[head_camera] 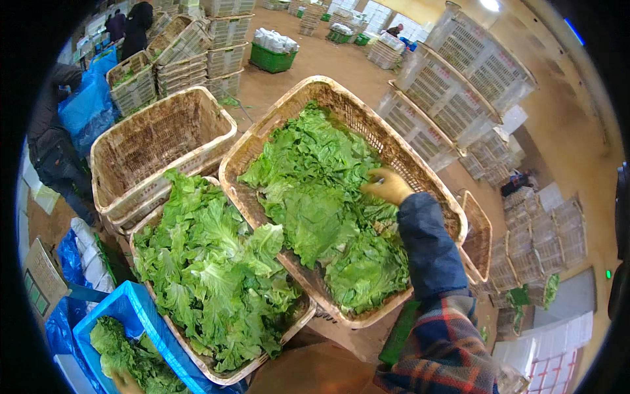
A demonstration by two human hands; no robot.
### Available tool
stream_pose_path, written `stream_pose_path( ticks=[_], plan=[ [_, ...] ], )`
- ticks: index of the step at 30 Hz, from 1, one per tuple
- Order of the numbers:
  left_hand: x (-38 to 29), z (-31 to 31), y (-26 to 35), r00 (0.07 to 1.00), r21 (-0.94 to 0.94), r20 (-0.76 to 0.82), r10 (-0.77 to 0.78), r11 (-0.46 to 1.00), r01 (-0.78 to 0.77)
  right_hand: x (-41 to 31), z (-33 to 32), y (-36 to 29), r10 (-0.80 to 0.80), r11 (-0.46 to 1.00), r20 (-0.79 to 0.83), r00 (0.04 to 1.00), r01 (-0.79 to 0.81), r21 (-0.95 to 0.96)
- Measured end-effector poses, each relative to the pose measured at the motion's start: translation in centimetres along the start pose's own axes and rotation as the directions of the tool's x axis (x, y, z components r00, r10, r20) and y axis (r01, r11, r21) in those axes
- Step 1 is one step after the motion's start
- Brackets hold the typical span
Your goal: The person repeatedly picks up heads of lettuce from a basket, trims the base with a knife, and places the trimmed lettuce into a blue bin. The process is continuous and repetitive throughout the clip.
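My right hand (389, 186), in a yellowish glove, reaches over the right part of a dirty plastic crate (339, 320) that holds green leaf lettuce (320, 207). Its fingers are bent beside the leaves, with something small and dark near the fingertips; whether it grips anything is unclear. Partly visible at the bottom left, my left hand (125, 381) touches lettuce leaves (123, 349) inside a blue-lined box (142, 315). Between the two, a second crate (224, 379) is heaped with loose lettuce (211, 276).
An empty stained crate (157, 143) stands behind the heaped one. Tall crate stacks (457, 74) rise at the right, more (226, 44) at the upper left. A green crate with white bags (273, 54) sits on the floor. A person in dark clothes (59, 147) is at the left.
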State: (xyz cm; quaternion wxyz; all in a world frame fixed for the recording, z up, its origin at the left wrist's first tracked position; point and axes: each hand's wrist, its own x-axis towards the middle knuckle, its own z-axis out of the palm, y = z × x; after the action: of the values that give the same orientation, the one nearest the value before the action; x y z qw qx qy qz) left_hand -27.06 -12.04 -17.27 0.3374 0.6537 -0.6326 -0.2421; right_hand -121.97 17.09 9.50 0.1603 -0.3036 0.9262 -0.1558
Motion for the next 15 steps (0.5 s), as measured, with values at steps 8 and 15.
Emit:
stream_pose_path(
  ticks=[8, 15],
  plan=[
    [-14.8, 25.4, 42.1, 0.574, -0.508, 0.684, 0.451, 0.859, -0.070, 3.5, 10.6, -5.4, -0.235, 0.966, 0.121, 0.964, 0.246, -0.081],
    [-23.1, 30.0, 47.0, 0.214, -0.468, 0.820, 0.531, 0.408, 0.784, -11.0, 4.1, -9.4, -0.225, 0.763, -0.566, 0.793, 0.505, 0.403]
  ],
)
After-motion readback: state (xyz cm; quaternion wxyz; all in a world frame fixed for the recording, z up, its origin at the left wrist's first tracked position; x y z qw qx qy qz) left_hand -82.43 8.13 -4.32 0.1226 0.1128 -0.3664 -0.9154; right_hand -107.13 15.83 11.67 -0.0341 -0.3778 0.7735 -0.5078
